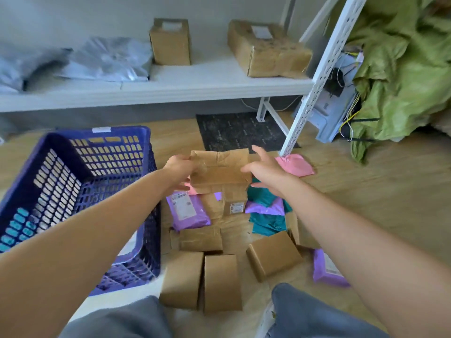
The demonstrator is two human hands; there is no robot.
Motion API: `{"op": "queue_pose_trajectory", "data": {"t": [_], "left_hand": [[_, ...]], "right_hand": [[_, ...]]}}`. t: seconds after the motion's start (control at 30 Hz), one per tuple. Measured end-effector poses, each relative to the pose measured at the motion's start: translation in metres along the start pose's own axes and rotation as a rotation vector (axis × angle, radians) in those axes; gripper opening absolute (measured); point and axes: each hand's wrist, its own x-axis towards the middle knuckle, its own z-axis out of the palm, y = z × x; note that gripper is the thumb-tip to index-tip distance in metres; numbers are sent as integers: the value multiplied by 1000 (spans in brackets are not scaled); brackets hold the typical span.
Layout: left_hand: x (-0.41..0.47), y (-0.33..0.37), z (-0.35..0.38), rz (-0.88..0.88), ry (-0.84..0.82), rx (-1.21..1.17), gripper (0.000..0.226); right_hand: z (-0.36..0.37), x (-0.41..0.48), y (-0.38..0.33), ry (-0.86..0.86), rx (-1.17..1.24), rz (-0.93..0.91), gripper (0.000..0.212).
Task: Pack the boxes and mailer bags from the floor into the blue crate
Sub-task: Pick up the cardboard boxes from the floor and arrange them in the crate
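Both bare arms reach forward, nearly straight, toward a taped cardboard box. The left hand grips the box's left edge — thumb over the top face, fingers curled beneath. The right hand is at the box's right edge, palm turned inward, fingers spread — whether it touches the box cannot be told. Knees in grey trousers lie nearer than the box.

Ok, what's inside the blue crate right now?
The blue crate shows only bare lattice walls and floor, no boxes or mailers. The left forearm covers its near part, so that part cannot be checked.
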Motion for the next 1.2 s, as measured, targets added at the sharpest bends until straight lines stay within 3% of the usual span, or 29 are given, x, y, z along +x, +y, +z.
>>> {"op": "queue_pose_trajectory", "data": {"t": [0.23,0.47,0.67,0.87,1.0,1.2], "left_hand": [[-45,-4,-75,60,143,-75,20],[-68,-46,-144,5,277,-200,32],[-79,-87,-186,-47,419,-325,30],[-70,-122,-206,-64,507,-335,42],[-62,-139,-214,-85,510,-383,41],[-42,-158,-221,-72,533,-599,47]], "right_hand": [[59,-25,-40,-21,-4,-155,65],[135,-41,-59,-54,-68,-260,54],[198,-39,-59,-132,-58,-254,33],[252,-23,-50,-173,-40,-197,16],[280,-9,-40,-177,11,-140,21],[313,7,-25,-314,31,-51,51]]}}
